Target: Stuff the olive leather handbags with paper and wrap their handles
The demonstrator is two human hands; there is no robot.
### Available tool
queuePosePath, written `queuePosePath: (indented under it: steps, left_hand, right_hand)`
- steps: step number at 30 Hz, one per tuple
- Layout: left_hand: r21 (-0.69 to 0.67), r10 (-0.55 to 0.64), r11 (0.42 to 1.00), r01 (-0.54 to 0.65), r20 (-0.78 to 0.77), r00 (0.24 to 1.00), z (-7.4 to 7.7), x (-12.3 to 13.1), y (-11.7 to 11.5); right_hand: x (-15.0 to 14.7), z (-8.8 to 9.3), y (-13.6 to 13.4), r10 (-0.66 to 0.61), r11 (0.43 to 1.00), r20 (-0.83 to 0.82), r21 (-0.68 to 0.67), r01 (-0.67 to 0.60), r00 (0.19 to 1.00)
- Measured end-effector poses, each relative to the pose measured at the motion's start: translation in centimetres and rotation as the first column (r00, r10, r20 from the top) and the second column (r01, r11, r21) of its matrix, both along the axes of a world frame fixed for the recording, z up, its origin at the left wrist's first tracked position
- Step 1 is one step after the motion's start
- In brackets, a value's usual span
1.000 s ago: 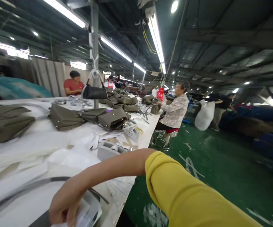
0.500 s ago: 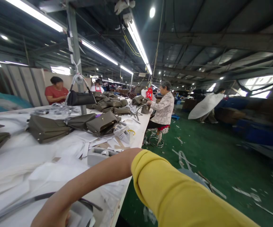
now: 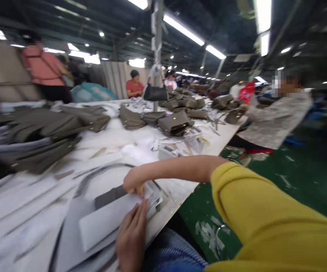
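Pale grey sheet stock lies in a loose stack at the lower middle of the frame, on the near edge of the white table [image 3: 115,136]. The top piece is a flat grey panel [image 3: 103,224], with a darker grey strip [image 3: 109,194] just above it.

The left hand [image 3: 130,238] comes up from the bottom edge and rests on the panel's right end. Its fingers [image 3: 139,215] are straight, close together and spread flat, gripping nothing.

The right hand [image 3: 133,182] reaches in from the right on a bare forearm under a yellow sleeve [image 3: 251,211]. Its fingers are curled downward, with the tips at the stack's upper right corner, just above the left fingertips. Motion blur hides whether they pinch the edge or only press on it.

A dark curved strap [image 3: 101,169] arcs just above the stack. Olive handbags [image 3: 176,122] lie across the middle of the table, more at the left. A seated person [image 3: 273,117] works at the right, and another person in red [image 3: 134,87] sits at the far side.
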State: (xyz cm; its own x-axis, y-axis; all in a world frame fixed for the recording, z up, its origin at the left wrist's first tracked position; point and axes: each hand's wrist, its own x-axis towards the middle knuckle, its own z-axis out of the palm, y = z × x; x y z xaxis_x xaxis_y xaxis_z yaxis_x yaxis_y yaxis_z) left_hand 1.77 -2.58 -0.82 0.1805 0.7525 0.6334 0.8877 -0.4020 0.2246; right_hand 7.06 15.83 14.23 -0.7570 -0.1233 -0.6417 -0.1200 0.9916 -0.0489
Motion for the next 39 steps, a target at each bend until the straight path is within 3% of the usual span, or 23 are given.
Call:
queuePosePath:
  steps: [5, 10, 13, 19, 24, 28, 34, 39]
  left_hand:
    - [-0.034, 0.062, 0.998, -0.062, 0.011, 0.998, 0.1, 1.0, -0.1]
    - [-0.044, 0.084, 0.996, -0.081, 0.074, 0.994, 0.7, 1.6, -0.2]
    - [-0.046, 0.082, 0.996, -0.079, 0.087, 0.993, 0.7, 1.6, -0.3]
    - [-0.051, 0.096, 0.994, -0.092, 0.082, 0.992, 0.4, 1.6, -0.2]
    - [-0.043, 0.108, 0.994, -0.105, 0.08, 0.991, 0.5, 1.7, -0.2]
    - [-0.026, 0.119, 0.993, -0.117, 0.086, 0.989, 0.6, 1.8, -0.2]
    - [-0.027, 0.121, 0.992, -0.12, 0.077, 0.99, 0.3, 1.8, -0.2]
    - [-0.045, 0.117, 0.992, -0.114, 0.065, 0.991, 0.4, 1.8, -0.2]
  right_hand:
    - [-2.1, -3.1, 2.3, 0.062, 0.998, 0.08, 0.014, -0.063, 0.995]
    - [-1.5, -3.3, 3.3, 0.016, 0.998, -0.01, 0.061, -0.016, 1.0]
    - [-1.1, -3.6, 4.5, -0.06, 0.994, -0.113, 0.089, 0.07, 0.992]
    - [-1.1, -5.2, 7.3, -0.328, 0.945, -0.147, -0.047, 0.324, 0.933]
    - [0.2, -4.3, 8.9, -0.463, 0.881, -0.298, -0.054, 0.469, 0.835]
    - [2.9, -3.3, 6.9, -0.518, 0.83, -0.45, -0.059, 0.554, 0.727]
    - [5.0, -5.0, 1.3, -0.492, 0.856, -0.422, -0.079, 0.51, 0.761]
    - [3.8, -6.0, 2.9, -0.604, 0.796, -0.241, -0.135, 0.59, 0.76]
